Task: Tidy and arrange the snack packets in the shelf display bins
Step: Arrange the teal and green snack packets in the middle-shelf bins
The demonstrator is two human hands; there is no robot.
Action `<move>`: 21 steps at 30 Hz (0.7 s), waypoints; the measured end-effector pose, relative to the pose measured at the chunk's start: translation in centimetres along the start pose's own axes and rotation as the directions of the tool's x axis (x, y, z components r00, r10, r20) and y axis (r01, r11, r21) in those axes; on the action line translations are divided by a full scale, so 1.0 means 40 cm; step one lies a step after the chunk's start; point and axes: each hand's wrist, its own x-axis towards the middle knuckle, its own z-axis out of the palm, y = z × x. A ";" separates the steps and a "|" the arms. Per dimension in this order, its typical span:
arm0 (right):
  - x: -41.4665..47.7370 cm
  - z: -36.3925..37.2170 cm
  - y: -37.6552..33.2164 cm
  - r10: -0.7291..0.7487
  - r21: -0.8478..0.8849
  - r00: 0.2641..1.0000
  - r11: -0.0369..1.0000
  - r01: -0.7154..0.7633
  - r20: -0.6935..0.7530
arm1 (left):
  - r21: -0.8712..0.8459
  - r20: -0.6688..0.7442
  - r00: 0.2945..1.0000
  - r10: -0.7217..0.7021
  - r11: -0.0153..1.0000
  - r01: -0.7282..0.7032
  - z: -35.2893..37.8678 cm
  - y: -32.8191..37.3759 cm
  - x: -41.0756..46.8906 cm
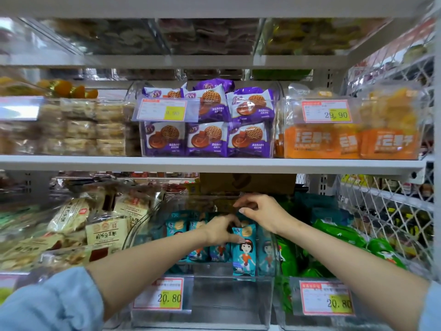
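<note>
Left sleeve (52,304), blue, fills the bottom-left corner; right sleeve (432,309) is only a sliver at bottom-right. Both bare forearms reach into the clear bin (214,295) in the middle of the lower shelf

Left hand (220,229): grip clenched on the top edge of a teal packet (244,253), thumb on its front face. Packet is upright, cartoon figure facing out, at the right end of the front row. Its lower edge shows through the bin's front wall

Right hand (261,211): above and behind the left one, toward the back of the same bin. Fingers curled, thumb close to forefinger. Can't tell whether that grip has anything in it

More teal packets (177,226) stand upright in the bin, left of and behind the held one. Price tag (158,293) on the left of the bin front reads 20.80

Neighbours on this shelf:
- green packets (338,235) in the bin to the right, second tag (325,298) also 20.80
- beige packets (105,231) heaped loosely to the left

Shelf above: purple packets (207,137) stacked in 2 tiers in the middle bin, orange packets (312,142) in the bin to the right under a 29.90 tag. Wire mesh panel (386,211) runs along the right side
</note>
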 end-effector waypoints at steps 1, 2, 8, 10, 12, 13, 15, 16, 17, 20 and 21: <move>0.000 0.000 0.000 0.001 0.004 1.000 1.000 -0.001 0.000 | 0.013 -0.011 1.000 0.004 1.000 -0.003 0.001 0.003 0.000; -0.001 0.000 -0.001 0.006 0.012 1.000 1.000 -0.006 0.000 | 0.007 -0.015 1.000 0.010 1.000 -0.010 0.001 0.004 0.000; 0.001 -0.002 -0.001 0.017 0.021 1.000 1.000 -0.018 0.002 | 0.022 0.051 0.998 -0.037 0.999 0.036 -0.029 0.002 -0.022; 0.002 0.000 0.001 0.023 0.015 1.000 1.000 -0.023 -0.001 | 0.023 0.076 0.995 -0.057 0.998 0.056 -0.065 -0.009 -0.040; 0.001 -0.001 0.000 0.020 0.004 1.000 1.000 -0.020 -0.006 | 0.034 0.118 0.990 -0.077 0.997 0.074 -0.112 -0.022 -0.068; 0.000 -0.003 -0.001 0.016 -0.002 1.000 1.000 -0.016 -0.009 | 0.059 0.138 0.987 -0.085 0.995 0.078 -0.137 -0.030 -0.083; -0.001 -0.006 -0.006 0.016 -0.010 1.000 1.000 -0.016 -0.007 | 0.078 0.192 0.976 -0.100 0.993 0.086 -0.179 -0.046 -0.113; -0.003 -0.008 -0.009 0.016 -0.016 1.000 1.000 -0.016 -0.005 | 0.071 0.228 0.968 -0.108 0.993 0.094 -0.196 -0.050 -0.128; -0.004 -0.008 -0.010 0.014 -0.025 1.000 1.000 -0.014 -0.005 | 0.085 0.261 0.959 -0.115 0.992 0.096 -0.209 -0.053 -0.141; -0.008 -0.008 -0.015 -0.003 -0.066 1.000 0.998 0.002 -0.011 | 0.229 0.329 0.935 -0.136 0.971 0.061 -0.233 -0.057 -0.170; -0.010 -0.009 -0.017 -0.009 -0.081 1.000 0.997 0.008 -0.012 | 0.277 0.350 0.924 -0.153 0.959 0.053 -0.236 -0.059 -0.176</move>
